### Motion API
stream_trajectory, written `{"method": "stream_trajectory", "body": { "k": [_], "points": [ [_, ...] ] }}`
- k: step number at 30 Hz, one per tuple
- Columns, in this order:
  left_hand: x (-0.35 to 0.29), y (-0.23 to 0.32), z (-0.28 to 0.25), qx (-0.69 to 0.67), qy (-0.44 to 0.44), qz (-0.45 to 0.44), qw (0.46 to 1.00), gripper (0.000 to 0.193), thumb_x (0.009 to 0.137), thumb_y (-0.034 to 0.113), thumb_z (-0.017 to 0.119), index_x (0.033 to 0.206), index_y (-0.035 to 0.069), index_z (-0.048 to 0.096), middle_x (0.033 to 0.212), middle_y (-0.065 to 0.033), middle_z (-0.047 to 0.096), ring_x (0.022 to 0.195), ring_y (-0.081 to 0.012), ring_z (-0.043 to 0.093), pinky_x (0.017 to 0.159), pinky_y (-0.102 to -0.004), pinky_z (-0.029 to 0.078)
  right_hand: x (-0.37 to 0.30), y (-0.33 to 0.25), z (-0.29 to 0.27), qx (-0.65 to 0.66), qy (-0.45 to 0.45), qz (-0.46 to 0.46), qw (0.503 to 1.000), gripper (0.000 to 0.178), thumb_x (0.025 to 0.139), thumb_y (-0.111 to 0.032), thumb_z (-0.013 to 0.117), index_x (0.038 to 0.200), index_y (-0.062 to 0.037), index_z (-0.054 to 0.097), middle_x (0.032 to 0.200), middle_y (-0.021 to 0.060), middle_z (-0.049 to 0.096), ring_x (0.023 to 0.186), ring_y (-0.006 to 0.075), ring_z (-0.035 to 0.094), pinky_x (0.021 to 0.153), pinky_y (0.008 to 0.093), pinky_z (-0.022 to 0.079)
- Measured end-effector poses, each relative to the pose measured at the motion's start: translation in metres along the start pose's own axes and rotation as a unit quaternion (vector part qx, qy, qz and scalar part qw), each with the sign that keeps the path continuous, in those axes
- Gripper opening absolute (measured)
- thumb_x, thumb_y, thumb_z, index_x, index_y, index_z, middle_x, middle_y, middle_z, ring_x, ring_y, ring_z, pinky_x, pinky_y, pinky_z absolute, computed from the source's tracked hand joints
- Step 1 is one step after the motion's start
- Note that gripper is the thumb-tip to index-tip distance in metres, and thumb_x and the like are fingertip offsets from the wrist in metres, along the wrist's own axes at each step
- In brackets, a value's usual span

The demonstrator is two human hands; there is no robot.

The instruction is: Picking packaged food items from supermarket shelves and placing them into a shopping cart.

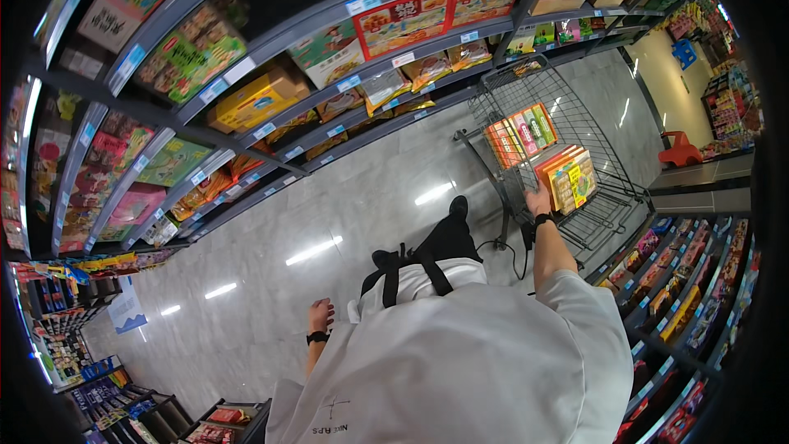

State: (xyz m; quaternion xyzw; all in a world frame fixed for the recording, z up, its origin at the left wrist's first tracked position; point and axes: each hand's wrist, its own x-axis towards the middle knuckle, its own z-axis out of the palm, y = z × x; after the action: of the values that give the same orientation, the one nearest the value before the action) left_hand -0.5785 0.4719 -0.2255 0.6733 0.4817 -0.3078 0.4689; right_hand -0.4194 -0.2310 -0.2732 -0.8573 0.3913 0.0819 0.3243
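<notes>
My right hand (538, 200), with a dark band at the wrist, reaches into a wire shopping cart (604, 119). It is closed at the near edge of a stack of snack packages (572, 181), red and yellow, with a window showing pale pieces. Part of the fingers is hidden by the stack. Farther along in the cart lies a multi-coloured boxed pack (523, 133) in orange, pink and green. My left hand (321, 313) hangs beside my body over the floor, fingers loosely bent and holding nothing.
Tall shelves (329, 74) with boxed and bagged food run along the left and far side. Low racks of snacks (686, 279) stand close on the right. A grey tiled floor (271, 296) lies between. A red toy-like object (679, 150) sits beyond the cart.
</notes>
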Motion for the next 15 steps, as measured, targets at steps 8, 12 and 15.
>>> {"method": "stream_trajectory", "body": {
  "k": [8, 12, 15],
  "points": [
    [0.077, -0.176, -0.082, 0.000, -0.065, 0.104, 0.992, 0.046, 0.090, 0.023, 0.060, 0.124, -0.007, 0.055, 0.098, -0.0168, 0.067, 0.081, -0.0258, 0.066, 0.070, -0.0393, 0.056, -0.123, -0.017, 0.035, -0.065, -0.008, 0.101, 0.993, 0.076, 0.079, -0.021, 0.062, 0.148, -0.0019, 0.034, 0.147, 0.0237, 0.044, 0.133, 0.0414, 0.044, 0.110, 0.0409, 0.038],
    [0.086, -0.198, -0.091, -0.066, -0.058, 0.086, 0.992, 0.046, 0.089, 0.019, 0.060, 0.123, -0.012, 0.052, 0.095, -0.0202, 0.068, 0.080, -0.0284, 0.068, 0.068, -0.0387, 0.058, -0.151, -0.019, 0.040, -0.136, -0.032, 0.126, 0.982, 0.072, 0.081, -0.022, 0.059, 0.148, -0.0078, 0.034, 0.133, 0.0282, 0.055, 0.125, 0.0424, 0.053, 0.106, 0.0473, 0.043],
    [0.099, -0.197, -0.085, -0.093, -0.053, 0.078, 0.991, 0.047, 0.090, 0.021, 0.061, 0.125, -0.009, 0.052, 0.097, -0.0201, 0.068, 0.080, -0.0284, 0.068, 0.069, -0.0380, 0.058, -0.168, -0.016, 0.054, -0.151, -0.056, 0.113, 0.981, 0.076, 0.081, -0.026, 0.060, 0.150, -0.0069, 0.032, 0.137, 0.0273, 0.053, 0.126, 0.0419, 0.053, 0.106, 0.0467, 0.043]
  ]
}}
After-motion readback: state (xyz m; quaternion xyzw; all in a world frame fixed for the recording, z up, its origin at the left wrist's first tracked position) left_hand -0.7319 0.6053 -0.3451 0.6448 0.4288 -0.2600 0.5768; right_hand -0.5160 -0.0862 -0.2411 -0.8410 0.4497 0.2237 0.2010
